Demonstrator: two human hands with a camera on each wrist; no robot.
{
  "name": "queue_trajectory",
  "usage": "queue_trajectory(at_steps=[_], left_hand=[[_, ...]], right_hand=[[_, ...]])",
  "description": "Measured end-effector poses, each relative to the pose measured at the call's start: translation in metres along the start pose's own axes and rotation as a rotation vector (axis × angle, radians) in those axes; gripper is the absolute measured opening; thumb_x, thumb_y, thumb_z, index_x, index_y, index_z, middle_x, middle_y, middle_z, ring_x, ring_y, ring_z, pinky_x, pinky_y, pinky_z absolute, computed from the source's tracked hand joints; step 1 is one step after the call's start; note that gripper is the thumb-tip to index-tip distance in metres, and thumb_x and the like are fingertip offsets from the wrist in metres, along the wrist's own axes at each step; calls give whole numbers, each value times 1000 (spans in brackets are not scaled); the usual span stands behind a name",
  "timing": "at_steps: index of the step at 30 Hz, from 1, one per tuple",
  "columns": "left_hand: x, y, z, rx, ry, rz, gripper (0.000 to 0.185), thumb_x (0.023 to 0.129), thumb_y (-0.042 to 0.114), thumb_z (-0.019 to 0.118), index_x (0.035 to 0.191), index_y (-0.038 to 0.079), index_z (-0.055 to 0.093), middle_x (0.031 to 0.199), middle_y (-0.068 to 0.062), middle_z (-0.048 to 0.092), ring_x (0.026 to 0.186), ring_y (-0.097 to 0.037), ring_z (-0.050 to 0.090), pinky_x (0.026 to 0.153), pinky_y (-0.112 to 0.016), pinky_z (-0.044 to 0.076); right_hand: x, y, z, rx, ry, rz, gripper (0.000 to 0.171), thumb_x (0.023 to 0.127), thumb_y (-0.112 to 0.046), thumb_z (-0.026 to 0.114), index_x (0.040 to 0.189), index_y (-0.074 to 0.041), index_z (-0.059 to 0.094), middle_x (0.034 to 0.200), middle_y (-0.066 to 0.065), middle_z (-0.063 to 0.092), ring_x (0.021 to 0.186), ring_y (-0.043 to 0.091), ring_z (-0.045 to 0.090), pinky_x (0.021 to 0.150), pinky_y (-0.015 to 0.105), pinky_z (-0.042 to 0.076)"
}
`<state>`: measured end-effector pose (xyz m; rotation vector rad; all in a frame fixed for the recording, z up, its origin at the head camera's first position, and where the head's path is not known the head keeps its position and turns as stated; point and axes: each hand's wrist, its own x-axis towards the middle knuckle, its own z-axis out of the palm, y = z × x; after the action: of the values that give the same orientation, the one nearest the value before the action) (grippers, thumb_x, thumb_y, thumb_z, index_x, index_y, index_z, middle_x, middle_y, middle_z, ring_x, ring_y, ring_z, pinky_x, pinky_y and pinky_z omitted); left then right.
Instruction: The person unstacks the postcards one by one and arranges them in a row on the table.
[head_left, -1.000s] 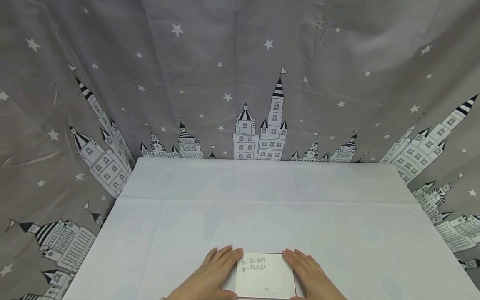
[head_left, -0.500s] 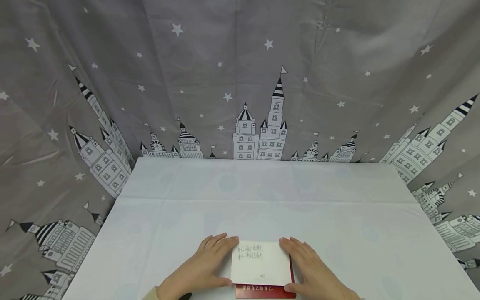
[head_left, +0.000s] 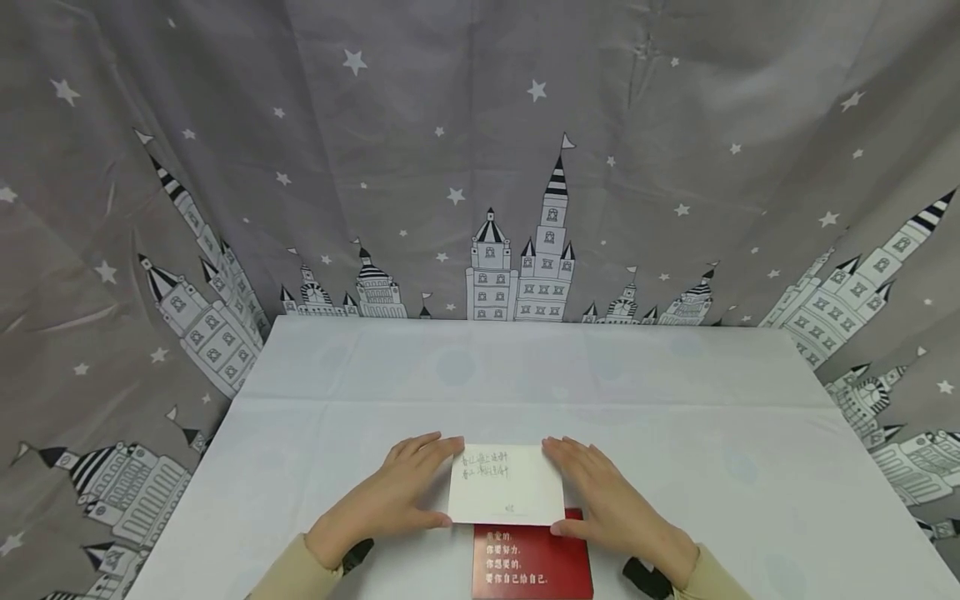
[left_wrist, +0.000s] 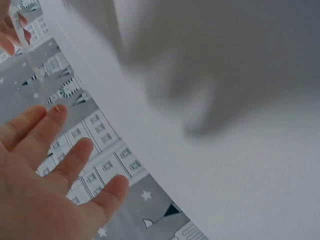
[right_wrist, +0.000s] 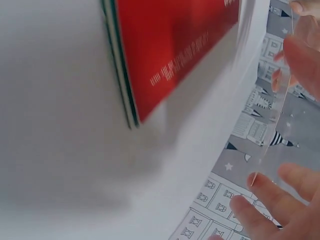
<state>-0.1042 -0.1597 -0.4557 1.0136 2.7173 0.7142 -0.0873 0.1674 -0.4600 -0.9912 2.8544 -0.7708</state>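
The table (head_left: 525,392) is covered with a pale blue-white cloth bearing faint prints. A red book (head_left: 532,558) with white lettering lies flat on it at the near edge, centred between left and right.

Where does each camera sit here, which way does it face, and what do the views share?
Head: above, looking forward and down at the table; both hands flank a white card over a red booklet.
Left wrist: along the left hand's fingers towards table edge and castle curtain.
Right wrist: past the right hand's fingers, red booklet.
Shared: booklet, curtain.
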Motion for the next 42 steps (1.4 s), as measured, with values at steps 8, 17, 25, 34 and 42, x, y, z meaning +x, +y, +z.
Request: queue_trajectory(at_steps=[8, 17, 25, 34, 42], left_hand=[[14, -19, -13, 17, 47, 48, 89, 74, 39, 81, 145, 7, 36, 146, -6, 40, 135, -35, 30, 107, -56, 23], [36, -37, -25, 56, 56, 37, 87, 75, 39, 81, 144, 9, 37, 145, -3, 41, 132, -32, 32, 106, -54, 25], [49, -51, -35, 51, 35, -26, 87, 74, 39, 81, 145, 12, 39, 144, -2, 43, 132, -31, 33, 106, -54, 26], [61, -70, -41, 104, 20, -44, 86, 74, 41, 80, 145, 11, 40, 143, -2, 44, 130, -31, 34, 107, -52, 26], [73, -85, -42, 129, 29, -54, 87, 72, 40, 81, 143, 8, 42, 142, -5, 46, 128, -32, 37, 106, -52, 28]], right_hand=[[27, 12, -8, -21, 9, -54, 97, 70, -36, 84, 145, 0, 34, 148, 14, 38, 135, 36, 34, 110, 54, 25], [55, 23, -14, -57, 1, -84, 98, 71, -33, 85, 145, 3, 33, 148, 17, 37, 133, 38, 35, 109, 52, 27], [79, 33, -14, -49, -38, -63, 97, 72, -34, 84, 146, 2, 32, 148, 15, 37, 134, 34, 36, 111, 48, 27], [103, 40, -10, -43, -75, -30, 94, 74, -34, 83, 146, 1, 33, 148, 14, 37, 134, 31, 37, 111, 44, 28], [124, 51, -6, -62, -99, -23, 95, 75, -35, 82, 146, 1, 32, 148, 16, 37, 134, 32, 36, 111, 43, 28]])
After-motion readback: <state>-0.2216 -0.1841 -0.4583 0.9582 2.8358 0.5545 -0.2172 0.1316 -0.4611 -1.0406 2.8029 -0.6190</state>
